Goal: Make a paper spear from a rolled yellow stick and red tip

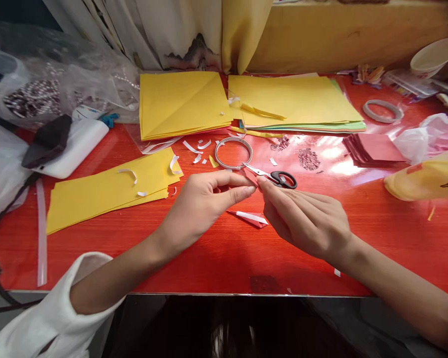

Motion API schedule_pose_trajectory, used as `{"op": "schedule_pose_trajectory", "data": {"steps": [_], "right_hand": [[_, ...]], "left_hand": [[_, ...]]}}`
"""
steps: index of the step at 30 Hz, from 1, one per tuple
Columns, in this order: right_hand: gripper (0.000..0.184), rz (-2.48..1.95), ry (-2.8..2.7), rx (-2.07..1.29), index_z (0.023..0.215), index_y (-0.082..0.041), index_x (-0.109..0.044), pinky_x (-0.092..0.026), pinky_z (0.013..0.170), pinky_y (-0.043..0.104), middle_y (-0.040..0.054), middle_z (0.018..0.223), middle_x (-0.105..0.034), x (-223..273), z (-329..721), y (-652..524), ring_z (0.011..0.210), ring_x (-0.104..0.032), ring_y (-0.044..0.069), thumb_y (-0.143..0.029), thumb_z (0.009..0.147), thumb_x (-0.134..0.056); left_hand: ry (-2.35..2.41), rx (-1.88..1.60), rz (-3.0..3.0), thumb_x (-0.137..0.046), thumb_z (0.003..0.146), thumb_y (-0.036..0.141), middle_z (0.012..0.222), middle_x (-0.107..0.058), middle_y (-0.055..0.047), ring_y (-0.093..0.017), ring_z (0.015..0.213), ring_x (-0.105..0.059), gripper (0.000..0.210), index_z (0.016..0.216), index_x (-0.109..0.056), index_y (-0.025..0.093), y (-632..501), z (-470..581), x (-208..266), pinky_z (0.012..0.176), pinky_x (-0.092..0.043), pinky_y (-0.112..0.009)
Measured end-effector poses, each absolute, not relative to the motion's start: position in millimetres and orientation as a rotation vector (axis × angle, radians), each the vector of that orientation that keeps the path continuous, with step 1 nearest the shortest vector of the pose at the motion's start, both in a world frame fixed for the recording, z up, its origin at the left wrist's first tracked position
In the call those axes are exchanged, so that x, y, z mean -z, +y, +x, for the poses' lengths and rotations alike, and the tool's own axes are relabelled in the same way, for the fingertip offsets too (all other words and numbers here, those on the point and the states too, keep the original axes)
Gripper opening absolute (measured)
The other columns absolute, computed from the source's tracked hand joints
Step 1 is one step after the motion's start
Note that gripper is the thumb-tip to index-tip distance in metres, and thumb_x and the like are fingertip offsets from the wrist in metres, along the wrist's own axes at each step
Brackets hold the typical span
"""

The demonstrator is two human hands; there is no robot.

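Observation:
A small piece of red paper [250, 176] is pinched between my two hands above the table. My left hand [205, 204] grips its left side with thumb and index finger. From the right, my right hand [306, 219] holds the other end, its fingers covering part of the paper. Just behind them lie scissors [283, 179] with black handles, blades pointing left, and a roll of tape [217, 149] on its side. Below the hands rests a folded red paper piece [259, 222] with a white strip along it.
Yellow paper sheets [182, 104] and a second yellow stack [298, 99] lie at the back. Cut yellow strips [104, 194] with white scraps are at left. A dark red paper stack [375, 149], another tape roll [383, 111] and a yellowish cup-like container [425, 176] stand at right.

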State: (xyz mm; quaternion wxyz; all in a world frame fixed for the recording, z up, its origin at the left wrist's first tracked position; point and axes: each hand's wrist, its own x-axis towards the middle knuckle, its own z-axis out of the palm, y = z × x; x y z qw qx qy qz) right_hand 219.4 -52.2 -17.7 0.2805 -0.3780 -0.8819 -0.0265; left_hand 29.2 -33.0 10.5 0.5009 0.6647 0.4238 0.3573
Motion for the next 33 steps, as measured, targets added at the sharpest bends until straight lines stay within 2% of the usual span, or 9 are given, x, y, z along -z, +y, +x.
{"op": "schedule_pose_trajectory", "data": {"steps": [10, 14, 19, 24, 28, 33], "right_hand": [[0.053, -0.846, -2.425, 0.344, 0.135, -0.013, -0.031, -0.05, 0.087, 0.03, 0.0082, 0.117, -0.056, 15, 219, -54, 0.096, -0.062, 0.02, -0.017, 0.085, -0.048], [0.05, -0.837, -2.438, 0.417, 0.133, -0.013, -0.034, -0.052, 0.081, 0.029, 0.009, 0.112, -0.06, 14, 217, -54, 0.091, -0.064, 0.019, -0.016, 0.085, -0.048], [0.047, -0.881, -2.363, 0.344, 0.126, -0.011, -0.04, -0.053, 0.064, 0.026, 0.0078, 0.092, -0.069, 12, 209, -55, 0.071, -0.067, 0.016, -0.009, 0.081, -0.051], [0.032, -0.918, -2.252, 0.415, 0.111, -0.015, -0.051, -0.049, 0.051, 0.023, 0.0017, 0.075, -0.071, 12, 204, -56, 0.054, -0.063, 0.012, -0.01, 0.079, -0.053], [0.03, -0.905, -2.225, 0.418, 0.107, -0.011, -0.053, -0.048, 0.048, 0.023, 0.0033, 0.073, -0.071, 13, 204, -56, 0.051, -0.062, 0.011, -0.011, 0.077, -0.055], [0.029, -0.93, -2.226, 0.358, 0.107, -0.016, -0.054, -0.049, 0.049, 0.023, 0.003, 0.075, -0.071, 12, 204, -57, 0.053, -0.062, 0.012, -0.011, 0.078, -0.054]], "left_hand": [[1.035, -0.9, 1.571, -0.057, 0.078, 0.027, 0.081, -0.067, 0.001, -0.012, 0.079, -0.061, 0.016, 0.087, -0.067, 0.018, -35, 30, -8, 0.073, -0.049, -0.022], [1.044, -0.896, 1.599, -0.058, 0.077, 0.027, 0.081, -0.067, 0.001, -0.012, 0.078, -0.061, 0.015, 0.085, -0.067, 0.018, -35, 29, -8, 0.071, -0.049, -0.023], [1.074, -0.914, 1.659, -0.059, 0.077, 0.027, 0.078, -0.067, 0.001, -0.011, 0.075, -0.06, 0.012, 0.079, -0.067, 0.018, -36, 29, -8, 0.069, -0.048, -0.021], [1.077, -0.891, 1.668, -0.057, 0.078, 0.026, 0.078, -0.066, 0.003, -0.009, 0.075, -0.059, 0.012, 0.08, -0.067, 0.018, -37, 29, -10, 0.068, -0.046, -0.017], [1.08, -0.867, 1.676, -0.056, 0.079, 0.025, 0.079, -0.066, 0.003, -0.008, 0.075, -0.059, 0.013, 0.082, -0.067, 0.019, -37, 29, -11, 0.068, -0.045, -0.016], [1.086, -0.868, 1.696, -0.055, 0.08, 0.025, 0.081, -0.066, 0.003, -0.009, 0.078, -0.059, 0.014, 0.082, -0.067, 0.018, -37, 29, -12, 0.07, -0.045, -0.018]]}}
